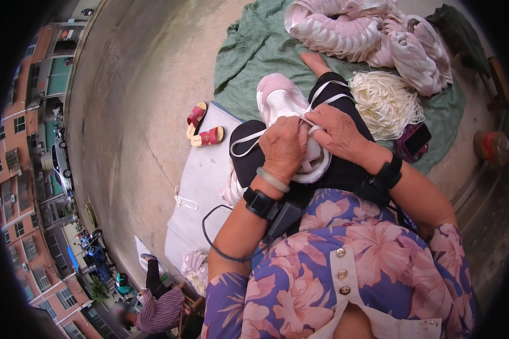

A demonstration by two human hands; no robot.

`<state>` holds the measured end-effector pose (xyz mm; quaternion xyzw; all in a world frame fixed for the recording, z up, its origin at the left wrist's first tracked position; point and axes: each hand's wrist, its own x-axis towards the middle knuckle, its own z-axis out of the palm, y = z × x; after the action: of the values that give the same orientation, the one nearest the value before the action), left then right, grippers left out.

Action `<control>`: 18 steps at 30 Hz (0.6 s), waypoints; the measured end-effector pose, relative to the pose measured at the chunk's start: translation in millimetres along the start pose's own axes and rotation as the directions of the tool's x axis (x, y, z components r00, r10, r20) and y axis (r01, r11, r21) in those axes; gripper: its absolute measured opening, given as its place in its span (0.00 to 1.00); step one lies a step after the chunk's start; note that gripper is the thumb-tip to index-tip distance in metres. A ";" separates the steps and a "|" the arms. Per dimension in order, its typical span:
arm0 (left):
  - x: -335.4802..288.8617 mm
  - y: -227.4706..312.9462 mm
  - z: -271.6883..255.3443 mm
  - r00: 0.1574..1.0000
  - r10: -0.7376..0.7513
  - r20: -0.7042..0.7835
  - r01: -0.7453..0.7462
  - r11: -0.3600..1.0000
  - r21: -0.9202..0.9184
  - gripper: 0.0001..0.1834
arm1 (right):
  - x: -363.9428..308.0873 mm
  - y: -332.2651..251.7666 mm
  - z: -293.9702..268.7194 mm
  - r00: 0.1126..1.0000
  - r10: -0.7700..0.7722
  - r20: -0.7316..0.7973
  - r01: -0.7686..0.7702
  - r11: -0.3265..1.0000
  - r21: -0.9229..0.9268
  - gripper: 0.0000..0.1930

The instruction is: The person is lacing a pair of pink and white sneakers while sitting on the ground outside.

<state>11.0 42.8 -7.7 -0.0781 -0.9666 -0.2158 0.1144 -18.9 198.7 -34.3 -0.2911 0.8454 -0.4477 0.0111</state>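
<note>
A pink and white sneaker (277, 96) rests on my lap, its toe pointing away from me. Over its laced opening, my left hand (284, 146) has its fingers closed on the white shoelace (247, 139), with one length looping out to the left. Close beside it, my right hand (340, 131) pinches the same lace between thumb and fingers. Another stretch of lace arcs up to the right across my dark trouser leg. My fingers hide part of the shoe's tongue and eyelets.
Beyond my right hand, a pile of cream laces (385, 104) and a phone (417, 139) lie on a green cloth (249, 53). Bunched pink-white shoes (356, 37) are farther back. Red sandals (208, 137) sit left by a pale sheet (195, 186). A person (158, 309) sits at lower left.
</note>
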 end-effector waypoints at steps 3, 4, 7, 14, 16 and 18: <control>0.6 2.3 1.9 0.999 0.029 0.017 -0.030 0.999 0.027 0.04 | 3.6 2.7 -3.0 0.997 0.047 0.068 -0.054 0.994 0.099 0.16; 2.8 2.6 1.2 0.998 0.047 0.034 -0.048 0.998 0.036 0.05 | 4.0 1.0 -4.4 0.997 0.042 0.068 -0.049 0.994 0.100 0.16; 7.0 3.7 -9.7 0.992 0.111 0.067 -0.118 0.987 0.109 0.02 | 0.3 -11.2 -7.4 1.000 0.020 -0.012 -0.019 0.996 0.084 0.16; -24.0 -12.4 -53.4 0.994 0.101 -0.042 -0.091 0.976 0.200 0.03 | -15.7 -2.4 -19.0 0.957 0.289 -0.038 -0.269 0.925 0.268 0.13; -54.9 -40.8 -74.5 0.994 0.015 -0.107 0.016 0.957 0.291 0.03 | -30.1 19.0 -29.3 0.927 0.371 -0.047 -0.330 0.871 0.365 0.12; -97.2 -78.4 -101.5 0.981 -0.122 -0.152 0.176 0.892 0.416 0.01 | -55.5 47.2 -46.3 0.884 0.464 -0.048 -0.386 0.784 0.486 0.13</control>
<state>107.8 -81.4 25.6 0.0366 -0.9846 -0.0111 0.1704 -8.5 281.7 -56.0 -0.0434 0.7552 -0.6445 0.1112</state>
